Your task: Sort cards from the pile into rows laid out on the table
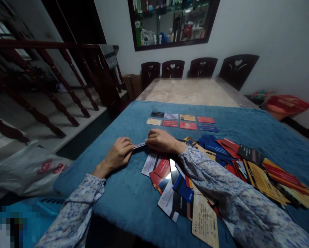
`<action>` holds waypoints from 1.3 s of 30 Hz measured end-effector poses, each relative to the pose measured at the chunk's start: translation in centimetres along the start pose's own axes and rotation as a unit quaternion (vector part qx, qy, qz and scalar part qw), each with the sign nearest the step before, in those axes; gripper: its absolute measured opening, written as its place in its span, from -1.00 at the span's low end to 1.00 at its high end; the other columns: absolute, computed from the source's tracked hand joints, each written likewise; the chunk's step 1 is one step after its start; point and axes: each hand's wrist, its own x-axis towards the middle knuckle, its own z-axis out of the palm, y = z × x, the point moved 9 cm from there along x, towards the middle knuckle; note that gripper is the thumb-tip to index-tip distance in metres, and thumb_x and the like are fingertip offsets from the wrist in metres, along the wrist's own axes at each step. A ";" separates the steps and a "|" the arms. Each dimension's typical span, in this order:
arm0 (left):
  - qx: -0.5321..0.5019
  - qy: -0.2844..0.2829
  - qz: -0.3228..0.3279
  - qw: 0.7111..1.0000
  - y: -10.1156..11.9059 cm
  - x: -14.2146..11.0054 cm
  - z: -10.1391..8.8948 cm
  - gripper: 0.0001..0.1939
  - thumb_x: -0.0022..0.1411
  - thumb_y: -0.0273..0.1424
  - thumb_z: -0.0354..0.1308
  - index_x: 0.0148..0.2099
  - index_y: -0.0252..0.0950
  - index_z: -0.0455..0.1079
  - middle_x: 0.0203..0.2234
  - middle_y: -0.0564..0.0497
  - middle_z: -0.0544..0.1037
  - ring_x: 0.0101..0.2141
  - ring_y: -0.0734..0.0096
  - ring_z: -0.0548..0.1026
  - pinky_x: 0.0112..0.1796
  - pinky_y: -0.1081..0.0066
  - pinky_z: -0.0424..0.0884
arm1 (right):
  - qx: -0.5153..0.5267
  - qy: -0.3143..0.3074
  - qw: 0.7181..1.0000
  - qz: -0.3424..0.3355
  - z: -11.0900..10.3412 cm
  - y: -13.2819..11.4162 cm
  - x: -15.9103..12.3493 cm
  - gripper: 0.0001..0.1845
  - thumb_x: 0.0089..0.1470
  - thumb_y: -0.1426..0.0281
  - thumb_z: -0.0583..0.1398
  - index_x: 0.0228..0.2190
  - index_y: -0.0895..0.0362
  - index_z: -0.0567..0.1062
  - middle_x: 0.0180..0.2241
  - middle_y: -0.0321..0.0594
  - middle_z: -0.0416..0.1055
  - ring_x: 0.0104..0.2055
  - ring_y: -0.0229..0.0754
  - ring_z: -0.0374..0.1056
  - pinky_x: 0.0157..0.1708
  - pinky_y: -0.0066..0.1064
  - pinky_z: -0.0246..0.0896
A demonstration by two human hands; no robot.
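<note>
My left hand (120, 151) and my right hand (161, 140) are both closed on a pale plastic card (139, 145), one at each end. It is held low over the blue cloth, seen almost edge-on, so its print cannot be read. Beyond my hands, several cards lie in two rows, among them a black card (157, 114), a yellow card (187, 117) and a dark blue card (208, 127). Under and around my right forearm spreads a loose pile of mixed cards, with a gold card (205, 220) at its near edge and a blue card (183, 187) close by.
A blue cloth (113, 203) covers the near part of the marble-topped table (193, 90). Dark chairs (173, 69) stand at its far end. To the left are a wooden railing (51, 65) and white plastic bags (27, 168). A red bag (286, 105) sits at the right.
</note>
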 end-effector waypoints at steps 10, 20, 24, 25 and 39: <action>-0.055 0.032 -0.052 0.997 -0.7 0.1 -0.4 -0.77 0.43 -0.45 0.01 -0.07 -0.30 0.51 -0.25 -0.13 0.61 -0.17 0.19 0.51 -0.10 0.15 0.47 | 0.002 0.054 0.997 0.058 -0.5 1.0 -0.2 -0.68 0.38 0.36 0.06 -0.19 0.11 0.63 -0.32 -0.08 0.51 -0.18 -0.13 0.32 -0.26 -0.38 0.17; -0.052 0.045 -0.071 0.995 -1.4 -0.1 0.2 -0.69 0.42 -0.44 0.02 0.16 -0.29 0.38 -0.13 -0.15 0.59 -0.12 0.18 0.52 -0.04 0.16 0.48 | -0.012 0.047 0.994 0.101 -0.3 1.5 -0.4 -0.72 0.36 0.38 0.10 -0.06 0.12 0.58 -0.23 -0.04 0.53 -0.16 -0.12 0.31 -0.22 -0.36 0.13; -0.029 0.057 -0.083 0.995 -1.8 -0.3 0.4 -0.73 0.43 -0.42 0.03 0.11 -0.32 0.37 -0.15 -0.15 0.58 -0.15 0.19 0.52 -0.06 0.17 0.48 | -0.031 0.023 0.991 0.124 0.0 1.5 -0.4 -0.73 0.32 0.42 0.13 -0.01 0.12 0.54 -0.22 -0.07 0.56 -0.14 -0.09 0.31 -0.22 -0.35 0.12; -0.026 0.055 -0.090 0.994 -1.9 -0.4 0.5 -0.74 0.43 -0.41 0.04 0.10 -0.32 0.37 -0.16 -0.15 0.58 -0.16 0.19 0.52 -0.06 0.17 0.48 | -0.033 0.015 0.991 0.132 0.1 1.6 -0.4 -0.72 0.31 0.41 0.14 0.01 0.12 0.53 -0.22 -0.07 0.57 -0.14 -0.09 0.31 -0.22 -0.34 0.11; -0.064 0.007 -0.149 0.987 -4.1 -0.6 2.5 -0.57 0.32 -0.37 0.15 0.21 -0.33 0.35 -0.12 -0.15 0.57 -0.13 0.17 0.52 -0.03 0.14 0.48 | -0.015 -0.076 0.981 0.179 1.4 2.0 -0.6 -0.41 0.20 0.30 0.23 0.20 0.28 0.38 -0.03 0.08 0.48 0.00 0.05 0.25 -0.09 -0.21 0.15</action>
